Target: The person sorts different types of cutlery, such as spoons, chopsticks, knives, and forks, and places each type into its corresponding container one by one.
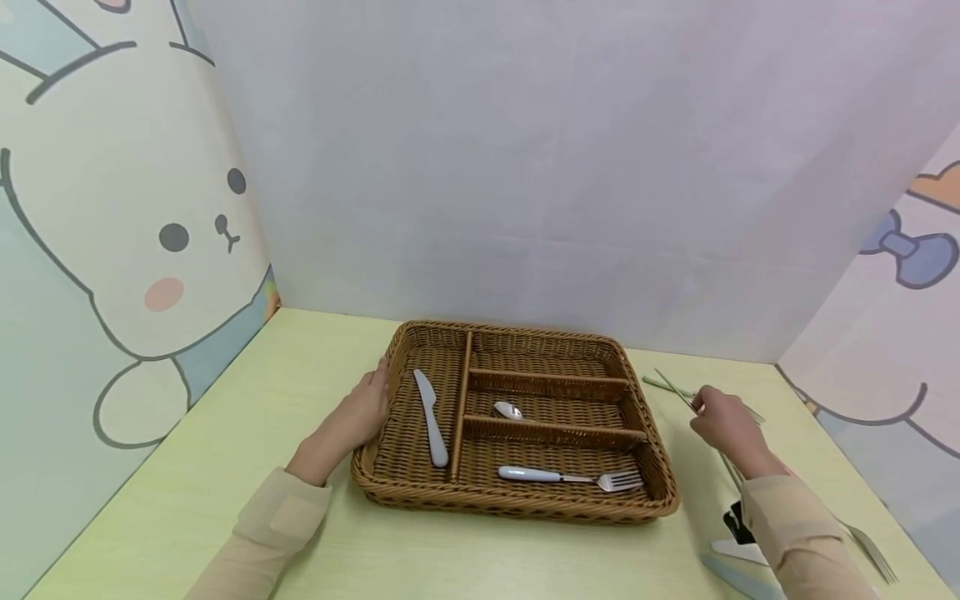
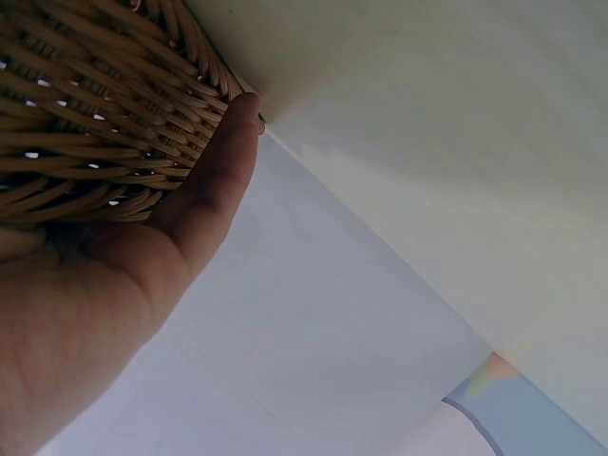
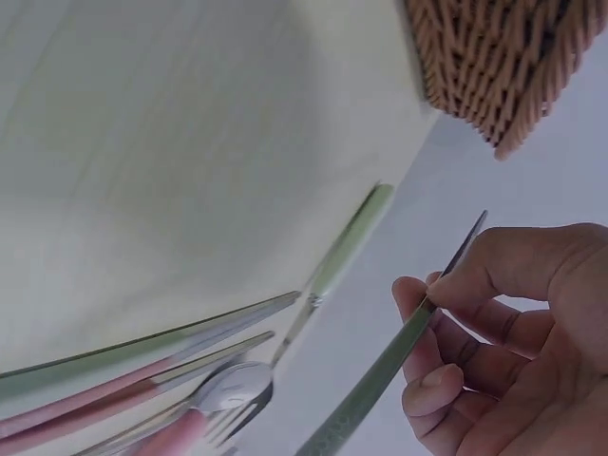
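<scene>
A brown wicker cutlery basket (image 1: 555,500) with divided compartments stands on the table. My left hand (image 1: 369,404) rests against its left outer wall; in the left wrist view an extended finger (image 2: 223,166) lies along the weave. To the right of the basket, my right hand (image 1: 727,425) pinches a thin green chopstick (image 3: 380,370) with a metal tip, between thumb and fingers. Below it on the table lie a green-handled fork (image 3: 351,242), a spoon (image 3: 237,385) and green and pink chopsticks (image 3: 142,385).
Inside the basket are a white-handled knife (image 1: 431,417) on the left, a spoon (image 1: 508,410) in the middle and a white-handled fork (image 1: 532,474) in front. Another fork (image 1: 870,550) and pale blades (image 1: 738,550) lie near the right sleeve. A grey wall (image 1: 525,167) stands behind.
</scene>
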`<state>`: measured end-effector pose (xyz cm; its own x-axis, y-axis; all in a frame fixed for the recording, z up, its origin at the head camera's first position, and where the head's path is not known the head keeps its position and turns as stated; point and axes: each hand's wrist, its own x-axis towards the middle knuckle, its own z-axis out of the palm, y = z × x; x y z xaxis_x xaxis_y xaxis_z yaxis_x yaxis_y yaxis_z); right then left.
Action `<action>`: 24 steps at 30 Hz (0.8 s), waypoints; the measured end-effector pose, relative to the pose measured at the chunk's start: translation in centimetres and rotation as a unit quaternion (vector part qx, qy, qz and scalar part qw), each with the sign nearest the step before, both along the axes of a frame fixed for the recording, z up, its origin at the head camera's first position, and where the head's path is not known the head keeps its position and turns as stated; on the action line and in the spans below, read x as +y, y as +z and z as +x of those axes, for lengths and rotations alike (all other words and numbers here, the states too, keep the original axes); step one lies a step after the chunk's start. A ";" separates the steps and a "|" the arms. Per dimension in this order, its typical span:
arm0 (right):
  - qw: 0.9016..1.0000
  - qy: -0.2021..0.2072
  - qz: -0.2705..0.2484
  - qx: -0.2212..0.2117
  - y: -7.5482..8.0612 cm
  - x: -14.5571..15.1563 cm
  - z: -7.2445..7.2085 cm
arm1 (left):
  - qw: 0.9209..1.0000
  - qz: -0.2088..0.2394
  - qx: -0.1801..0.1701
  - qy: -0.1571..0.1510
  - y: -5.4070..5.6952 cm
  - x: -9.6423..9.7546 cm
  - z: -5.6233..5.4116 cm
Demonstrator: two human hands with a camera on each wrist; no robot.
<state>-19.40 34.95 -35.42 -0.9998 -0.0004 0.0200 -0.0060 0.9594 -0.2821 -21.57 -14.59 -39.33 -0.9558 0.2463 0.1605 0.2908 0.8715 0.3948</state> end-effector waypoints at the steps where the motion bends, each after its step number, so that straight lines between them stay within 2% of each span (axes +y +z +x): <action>1: 1.000 0.002 -0.002 0.001 0.2 -0.2 0.0 | 1.000 0.001 0.001 0.000 0.0 0.0 0.0; 11: 1.000 0.020 -0.002 0.006 2.0 -2.8 -0.9 | 1.000 0.002 -0.004 0.003 0.0 -0.1 -0.1; 17: 1.000 0.021 0.000 0.019 2.7 -4.8 -1.7 | 1.000 0.004 -0.005 0.003 -0.2 -0.1 -0.2; 24: 0.998 0.040 0.010 0.041 3.1 -7.3 -2.5 | 1.000 0.003 -0.005 0.002 -0.1 0.0 -0.2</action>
